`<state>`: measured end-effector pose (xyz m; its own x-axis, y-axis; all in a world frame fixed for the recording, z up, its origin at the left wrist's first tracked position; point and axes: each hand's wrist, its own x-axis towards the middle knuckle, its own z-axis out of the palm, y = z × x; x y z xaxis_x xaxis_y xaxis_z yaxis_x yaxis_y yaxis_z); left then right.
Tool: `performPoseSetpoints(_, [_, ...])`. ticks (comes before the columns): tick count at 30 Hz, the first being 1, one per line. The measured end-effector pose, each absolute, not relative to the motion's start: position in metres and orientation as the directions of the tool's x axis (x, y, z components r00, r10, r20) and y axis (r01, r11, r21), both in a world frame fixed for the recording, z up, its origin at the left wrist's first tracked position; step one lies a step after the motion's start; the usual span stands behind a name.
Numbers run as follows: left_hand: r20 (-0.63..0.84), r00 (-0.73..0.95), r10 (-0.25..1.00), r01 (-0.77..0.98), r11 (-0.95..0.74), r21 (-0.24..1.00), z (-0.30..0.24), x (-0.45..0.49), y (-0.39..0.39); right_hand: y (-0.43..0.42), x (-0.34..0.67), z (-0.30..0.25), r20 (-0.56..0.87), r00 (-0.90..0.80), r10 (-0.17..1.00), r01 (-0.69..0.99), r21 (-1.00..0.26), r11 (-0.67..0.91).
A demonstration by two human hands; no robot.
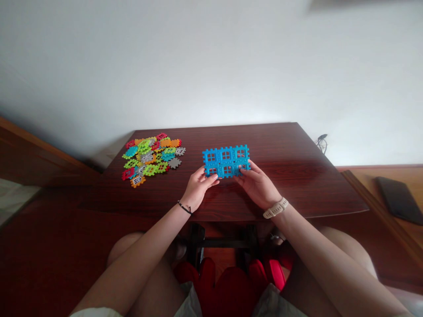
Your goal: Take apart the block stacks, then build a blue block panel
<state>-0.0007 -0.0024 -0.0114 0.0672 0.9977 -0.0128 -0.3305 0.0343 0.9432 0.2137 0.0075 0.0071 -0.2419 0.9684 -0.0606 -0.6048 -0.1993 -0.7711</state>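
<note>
A blue panel [226, 161] of several joined plastic window tiles, two rows high, is held up over the near part of the table. My left hand [197, 187] grips its lower left corner, thumb in front and fingers behind. At the lower right corner my right hand [259, 184] pinches it in the same way. The tiles have notched edges and cross-barred window openings. The fingers behind the panel are partly hidden.
Loose interlocking tiles [150, 157] in green, red, orange, grey and blue lie heaped at the table's left. The dark wooden table [280, 145] stands against a pale wall. Black cables [321, 141] hang past its right edge. A dark flat object [399, 199] lies farther right.
</note>
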Motion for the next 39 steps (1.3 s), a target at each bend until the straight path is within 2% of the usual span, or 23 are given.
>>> performPoseSetpoints(8, [-0.038, 0.073, 0.997, -0.370, 0.063, 0.927, -0.0086, 0.0002, -0.0034, 0.0072, 0.2139, 0.0079, -0.072, -0.255, 0.964, -0.636, -0.739, -0.224])
performPoseSetpoints(34, [-0.062, 0.189, 0.980, -0.440, 0.140, 0.887, -0.0054, -0.0014, -0.0041, 0.0051, 0.2110, 0.0078, -0.094, -0.280, 0.955, -0.604, -0.756, -0.251])
performPoseSetpoints(39, [-0.053, 0.170, 0.984, -0.436, 0.123, 0.892, -0.0059, -0.0004, -0.0030, 0.0045, 0.2091, 0.0053, -0.097, -0.297, 0.950, -0.606, -0.750, -0.266])
